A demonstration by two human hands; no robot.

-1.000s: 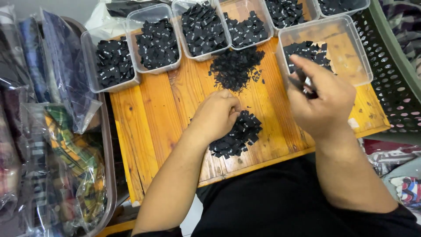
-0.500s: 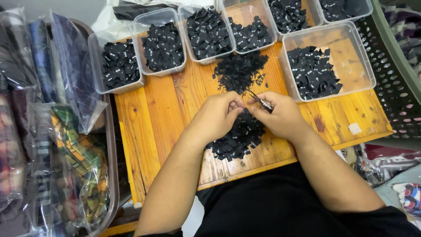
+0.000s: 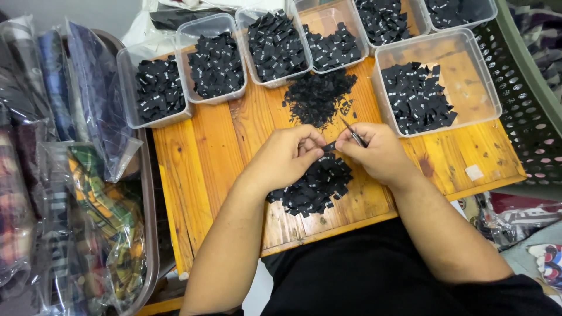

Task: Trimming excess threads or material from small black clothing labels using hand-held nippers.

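Both hands now meet over the near pile of black labels (image 3: 313, 184) on the wooden desk (image 3: 199, 158). The right hand (image 3: 377, 153), which a second ago hovered at the big clear tub (image 3: 468, 64), has come back and grips thin metal tweezers (image 3: 353, 133). The left hand (image 3: 290, 157) pinches one small black label (image 3: 329, 146) between the two hands, its fingertips closed on it.
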